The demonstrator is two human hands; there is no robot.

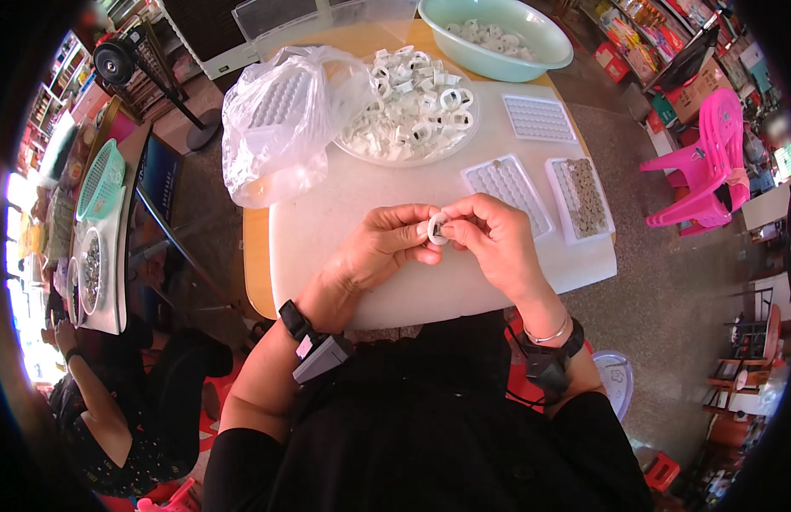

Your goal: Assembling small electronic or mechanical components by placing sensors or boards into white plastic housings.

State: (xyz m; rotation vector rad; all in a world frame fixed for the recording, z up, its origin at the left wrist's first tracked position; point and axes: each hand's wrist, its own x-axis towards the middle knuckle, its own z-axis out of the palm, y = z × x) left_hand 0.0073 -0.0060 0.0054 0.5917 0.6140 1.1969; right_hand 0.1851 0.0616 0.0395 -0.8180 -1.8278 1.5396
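A small white ring-shaped plastic part with a dark middle is pinched between my two hands, above the near part of the white tabletop. The left hand grips its left side with thumb and fingers. From the other side, the right hand closes thumb and forefinger on it; whether a second small piece is in those fingers is hidden. Beyond my hands, many similar white parts lie heaped on a round clear tray. Right of my hands are a partly filled pocketed tray and another tray holding small grey-brown discs.
A clear plastic bag with pocketed trays stands at the far left. A pale green basin with white parts sits at the back right, near another pocketed tray. Left, a person sits by another table. Pink chairs stand right.
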